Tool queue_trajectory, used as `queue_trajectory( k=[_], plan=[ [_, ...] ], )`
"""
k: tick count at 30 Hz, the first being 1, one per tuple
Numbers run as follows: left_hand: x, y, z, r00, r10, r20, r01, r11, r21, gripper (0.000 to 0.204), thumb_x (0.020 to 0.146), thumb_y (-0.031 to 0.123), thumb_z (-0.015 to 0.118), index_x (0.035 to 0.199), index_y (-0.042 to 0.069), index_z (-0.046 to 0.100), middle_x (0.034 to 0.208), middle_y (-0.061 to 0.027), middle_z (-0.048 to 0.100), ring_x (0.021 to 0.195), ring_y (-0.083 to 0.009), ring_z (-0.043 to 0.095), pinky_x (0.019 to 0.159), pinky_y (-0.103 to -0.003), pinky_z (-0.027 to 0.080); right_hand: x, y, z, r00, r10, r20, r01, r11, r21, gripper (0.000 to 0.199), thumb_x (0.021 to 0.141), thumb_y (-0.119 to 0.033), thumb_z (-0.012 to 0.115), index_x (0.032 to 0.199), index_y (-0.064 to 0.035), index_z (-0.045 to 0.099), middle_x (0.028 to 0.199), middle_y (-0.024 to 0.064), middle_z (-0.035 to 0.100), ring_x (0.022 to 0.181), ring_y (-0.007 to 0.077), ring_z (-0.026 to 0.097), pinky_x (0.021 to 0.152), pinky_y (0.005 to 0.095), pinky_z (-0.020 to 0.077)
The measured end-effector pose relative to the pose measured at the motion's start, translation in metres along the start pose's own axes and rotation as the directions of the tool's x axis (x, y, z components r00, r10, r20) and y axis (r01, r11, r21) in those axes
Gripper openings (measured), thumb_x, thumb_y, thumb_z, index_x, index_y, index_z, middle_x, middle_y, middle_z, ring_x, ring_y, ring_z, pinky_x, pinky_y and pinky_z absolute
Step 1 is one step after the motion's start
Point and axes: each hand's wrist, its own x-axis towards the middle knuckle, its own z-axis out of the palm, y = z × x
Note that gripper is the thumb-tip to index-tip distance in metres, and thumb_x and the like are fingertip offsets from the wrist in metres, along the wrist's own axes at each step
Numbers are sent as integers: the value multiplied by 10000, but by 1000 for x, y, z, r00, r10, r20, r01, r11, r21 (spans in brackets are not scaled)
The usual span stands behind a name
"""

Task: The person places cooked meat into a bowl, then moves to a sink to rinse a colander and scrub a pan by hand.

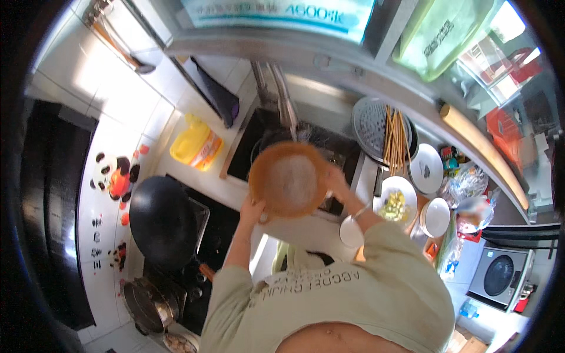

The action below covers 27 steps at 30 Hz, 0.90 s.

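Note:
A round orange-brown basin (257, 170) is held up over the near part of the dark sink (238, 159). Pale, whitish contents, perhaps cloudy water, show in its middle; I cannot make out what they are. My left hand (253, 210) is closed on the basin's near-left rim, and my right hand (336, 181) grips the right side. The metal faucet (286, 112) points down just beyond the basin's far rim. Whether water runs from it is too blurred to tell. Most of the sink's inside is hidden behind the basin.
Left of the sink stand a yellow plastic jug (197, 146) and a black wok (160, 220) on the stove. A steel pot (147, 307) is nearer me. To the right lie chopsticks (395, 138) on a perforated grey tray (368, 123), a bowl (406, 187) of chopped yellow-green pieces and white bowls (436, 217).

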Motion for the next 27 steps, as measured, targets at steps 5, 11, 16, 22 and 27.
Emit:
queue_trajectory(
  k=[5,11,16,22,27],
  plan=[
    [19,16,2,994,-95,-56,91,993,-72,538,851,320,599,1285,52,428,1160,-83,556,1016,-193,557,841,-319,452,5,16,23,981,188,35,-192,970,150,374,821,-149,570,1181,-51,545,1038,66,610,915,149,568,795,296,453],
    [61,22,-9,973,-230,-23,220,951,-218,551,901,417,500,1333,100,372,1128,-54,556,944,-173,573,775,-315,461,24,56,-5,927,374,-34,-331,855,399,395,808,-121,575,1188,-19,537,1012,68,607,880,141,566,754,284,455],
    [85,14,-9,966,-252,-52,248,966,-77,504,926,422,441,1331,129,376,1142,-48,550,971,-167,555,789,-324,450,32,46,-4,940,339,42,-313,806,502,419,800,-134,575,1199,-18,527,1028,76,596,898,143,558,770,282,443],
    [75,44,-4,957,-249,145,288,785,-548,418,930,385,450,1270,142,430,1097,-29,558,973,-147,534,765,-334,445,53,11,12,975,201,-93,-141,887,440,454,815,-71,546,1260,-19,470,1202,85,533,1084,188,508,903,298,399],
    [95,14,-14,985,-154,71,170,886,-431,365,893,279,560,1194,95,464,982,-14,577,858,-103,551,665,-279,437,57,9,19,986,-13,-166,75,924,375,490,855,-62,542,1325,-57,403,1261,69,493,1153,175,453,949,294,363]
  ],
)
